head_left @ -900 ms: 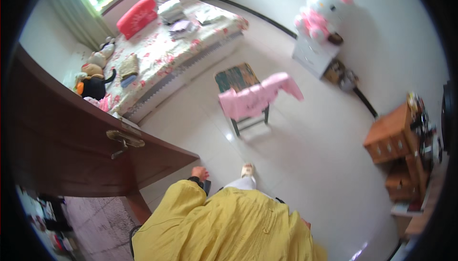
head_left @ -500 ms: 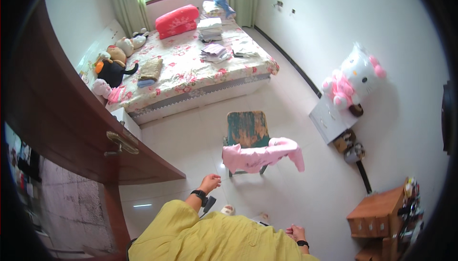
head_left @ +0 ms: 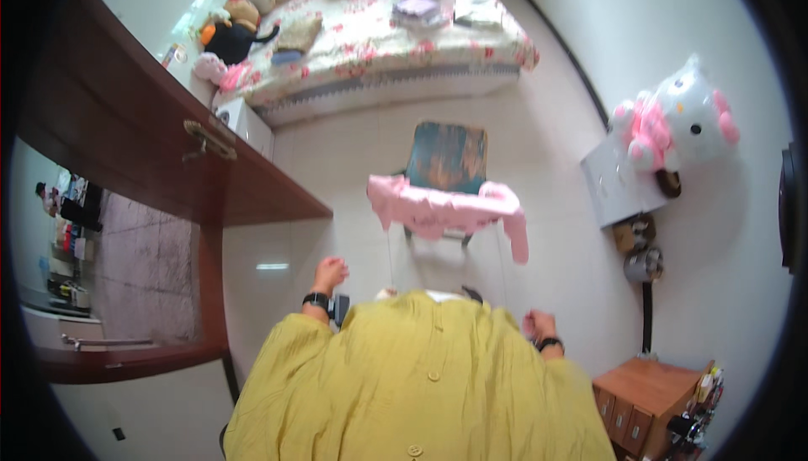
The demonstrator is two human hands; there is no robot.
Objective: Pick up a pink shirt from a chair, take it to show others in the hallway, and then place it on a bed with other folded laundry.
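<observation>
My left hand (head_left: 331, 272) hangs in front of my yellow shirt (head_left: 421, 377), its fingers loosely closed on nothing I can see. A dark watch and a small grey box sit at that wrist. Lower on the right, my right hand (head_left: 540, 325) is also curled, with a dark band round the wrist. Both hands are apart from everything around them. Ahead stands a chair with a worn green-and-brown back (head_left: 449, 156). A pink long-sleeved garment (head_left: 442, 206) is draped across it, one sleeve dangling at the right.
Beyond the chair is a bed (head_left: 370, 40) with folded clothes (head_left: 418, 10) and plush toys (head_left: 229, 42). An open brown door (head_left: 252, 179) stands at left. At right are a white cabinet (head_left: 619, 179), a cat-shaped balloon (head_left: 694, 120) and a wooden cabinet (head_left: 644, 385).
The view has tipped down and I am nearer the chair, so the bed sits higher in the picture. My hands stay at my sides, apart from the chair and garment.
</observation>
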